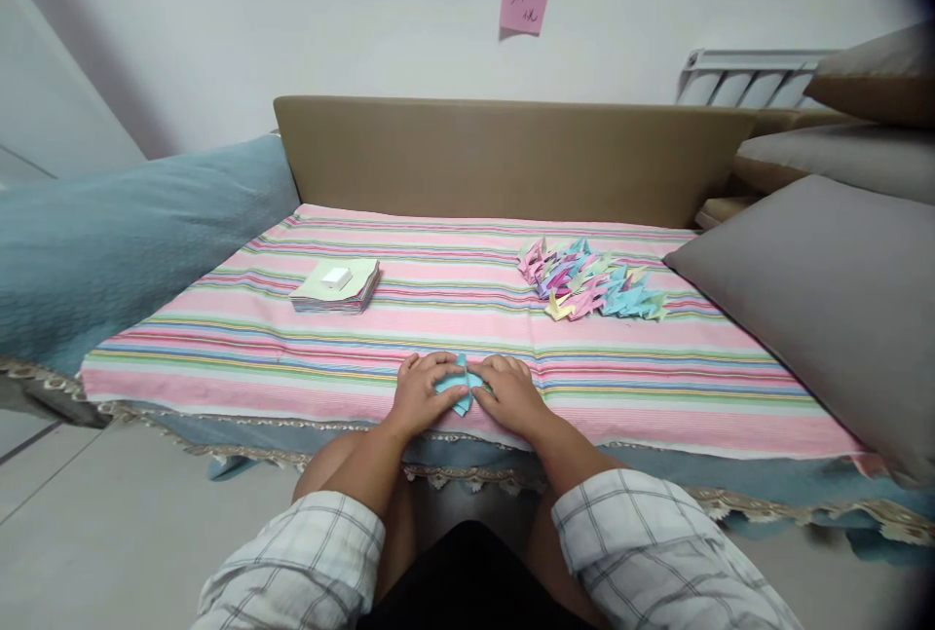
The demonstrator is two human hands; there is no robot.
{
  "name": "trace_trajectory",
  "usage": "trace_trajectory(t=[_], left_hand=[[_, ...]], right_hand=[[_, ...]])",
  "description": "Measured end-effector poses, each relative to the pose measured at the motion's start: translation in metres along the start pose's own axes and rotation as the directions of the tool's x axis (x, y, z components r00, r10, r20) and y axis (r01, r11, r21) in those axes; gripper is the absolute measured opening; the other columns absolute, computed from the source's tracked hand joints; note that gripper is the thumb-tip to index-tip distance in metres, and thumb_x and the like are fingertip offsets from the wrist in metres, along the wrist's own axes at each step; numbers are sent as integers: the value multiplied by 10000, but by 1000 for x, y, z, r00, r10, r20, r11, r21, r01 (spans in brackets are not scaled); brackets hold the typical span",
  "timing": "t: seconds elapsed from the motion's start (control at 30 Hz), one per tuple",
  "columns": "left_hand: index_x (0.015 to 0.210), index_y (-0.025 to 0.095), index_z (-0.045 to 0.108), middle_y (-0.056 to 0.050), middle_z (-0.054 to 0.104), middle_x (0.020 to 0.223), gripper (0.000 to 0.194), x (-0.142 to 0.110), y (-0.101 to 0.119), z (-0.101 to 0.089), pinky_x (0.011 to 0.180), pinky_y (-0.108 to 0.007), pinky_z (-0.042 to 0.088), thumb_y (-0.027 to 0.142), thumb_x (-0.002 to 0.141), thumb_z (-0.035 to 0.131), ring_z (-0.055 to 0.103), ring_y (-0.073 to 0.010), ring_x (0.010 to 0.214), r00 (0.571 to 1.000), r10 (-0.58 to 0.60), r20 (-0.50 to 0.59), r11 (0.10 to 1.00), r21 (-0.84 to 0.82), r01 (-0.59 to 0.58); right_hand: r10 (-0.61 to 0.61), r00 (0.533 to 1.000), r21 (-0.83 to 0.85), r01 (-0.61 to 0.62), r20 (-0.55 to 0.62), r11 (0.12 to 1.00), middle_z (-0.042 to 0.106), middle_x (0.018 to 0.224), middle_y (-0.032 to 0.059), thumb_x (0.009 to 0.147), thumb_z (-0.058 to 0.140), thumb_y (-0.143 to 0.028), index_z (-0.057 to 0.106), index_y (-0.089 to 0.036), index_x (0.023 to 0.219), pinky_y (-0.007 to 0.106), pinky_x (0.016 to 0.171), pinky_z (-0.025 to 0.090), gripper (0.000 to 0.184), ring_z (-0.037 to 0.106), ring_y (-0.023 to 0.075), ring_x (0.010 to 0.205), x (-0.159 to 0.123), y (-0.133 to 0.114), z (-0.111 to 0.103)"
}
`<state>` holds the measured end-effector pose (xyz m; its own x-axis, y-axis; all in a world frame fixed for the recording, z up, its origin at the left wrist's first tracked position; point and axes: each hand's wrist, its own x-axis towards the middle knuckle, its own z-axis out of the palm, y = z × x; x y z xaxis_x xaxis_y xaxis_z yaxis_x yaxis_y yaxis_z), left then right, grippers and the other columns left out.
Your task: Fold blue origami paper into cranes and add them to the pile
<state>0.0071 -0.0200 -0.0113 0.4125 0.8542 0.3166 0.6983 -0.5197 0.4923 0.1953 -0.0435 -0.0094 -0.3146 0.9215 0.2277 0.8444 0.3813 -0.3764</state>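
Observation:
A small folded piece of light blue paper (460,385) lies on the striped cloth (292,338) near its front edge. My left hand (422,389) presses on the paper's left side with curled fingers. My right hand (511,389) pinches its right side, fingers closed on it. Both hands touch each other over the paper, which is partly hidden beneath them.
A stack of coloured paper sheets (337,286) with a small white block (336,277) on top lies to the left. A pile of folded paper figures (590,281) lies at the back right. Grey cushions (825,289) flank the right, a blue blanket (109,240) the left.

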Motion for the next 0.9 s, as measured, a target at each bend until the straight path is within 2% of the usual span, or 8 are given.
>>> trace_trajectory(t=[0.13,0.2,0.37,0.53,0.9], left_hand=[[1008,301,626,-44,558,1250,556,-2,-1,-5,1035,-490,196,540,523,750,489,-260,1156,997,38,68,999,6,-39],[966,282,632,-59,523,1294,583,-2,0,-6,1034,-499,200,553,468,770,475,-276,1170,997,47,67,999,22,-49],[869,275,654,-53,475,1348,450,-4,2,-5,1029,-506,211,539,518,751,471,-277,1174,997,52,58,998,39,-55],[852,301,678,-27,483,1343,342,-4,0,-5,1029,-498,212,493,575,738,479,-259,1169,997,59,53,998,14,-60],[833,282,674,-16,611,1188,247,-3,-1,-1,1039,-480,223,429,640,722,541,-219,1094,999,25,-42,996,-79,-29]], right_hand=[[7,1000,8,-7,2,1000,557,1052,44,820,530,-308,526,-280,1220,347,871,287,401,446,212,991,0,1,1],[14,1000,11,-14,6,1000,558,1055,44,818,532,-306,533,-279,1213,348,874,287,396,447,213,993,0,1,1],[13,1000,31,-14,21,999,554,1069,41,814,530,-309,533,-286,1213,347,884,288,399,445,212,1011,0,1,0],[4,999,40,-5,43,999,541,1091,39,808,532,-311,523,-287,1224,349,896,285,417,439,207,1025,0,3,-1],[15,1000,42,-16,25,999,553,1073,31,820,508,-293,519,-284,1217,341,884,290,397,448,198,1004,1,1,-1]])
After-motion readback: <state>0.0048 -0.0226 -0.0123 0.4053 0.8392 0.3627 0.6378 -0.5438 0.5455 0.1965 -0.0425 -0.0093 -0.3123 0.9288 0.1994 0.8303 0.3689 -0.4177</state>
